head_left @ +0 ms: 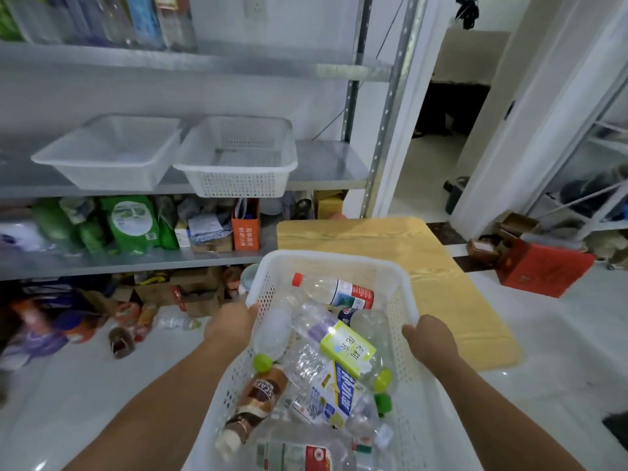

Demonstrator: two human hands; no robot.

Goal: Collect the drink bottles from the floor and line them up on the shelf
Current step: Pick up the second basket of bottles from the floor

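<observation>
Both hands curled closed: left hand point(234, 322) and right hand point(430, 338) grip opposite rims of bottle-filled white basket point(404, 300).

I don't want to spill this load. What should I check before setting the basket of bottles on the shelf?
1. Grip of the left hand on the basket rim: ok, fingers curled over it.
2. Grip of the right hand on the rim: ok.
3. The bottles contained: ok, none over the rim.
4. Bare shelf space right of the empty crate: ok.
5. Floor cleared: not ok, floor bottles lie at left.
</observation>
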